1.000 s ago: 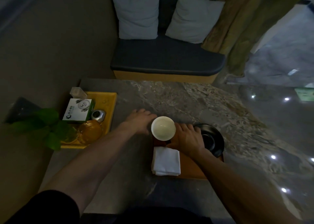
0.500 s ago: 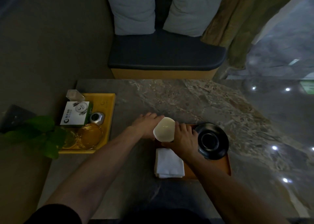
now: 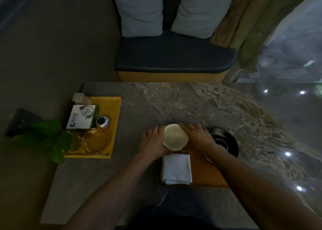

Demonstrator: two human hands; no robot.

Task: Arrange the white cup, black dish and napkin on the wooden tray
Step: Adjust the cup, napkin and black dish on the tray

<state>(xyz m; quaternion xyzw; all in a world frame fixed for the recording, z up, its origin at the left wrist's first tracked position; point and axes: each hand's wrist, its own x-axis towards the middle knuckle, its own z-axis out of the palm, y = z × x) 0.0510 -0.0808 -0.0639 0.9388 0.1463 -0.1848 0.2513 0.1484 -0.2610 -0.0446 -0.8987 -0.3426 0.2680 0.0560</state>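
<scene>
Both hands cup the white cup (image 3: 175,137): my left hand (image 3: 153,142) wraps its nine o'clock side, my right hand (image 3: 198,139) its three o'clock side. I see the napkin (image 3: 176,168) at six o'clock on the wooden tray (image 3: 207,174), the black dish (image 3: 226,142) at three o'clock.

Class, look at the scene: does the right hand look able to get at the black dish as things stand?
Probably yes. The right hand is against the white cup, and the black dish sits just beyond its wrist on the same side, with nothing between them. It would have to leave the cup first.
</scene>
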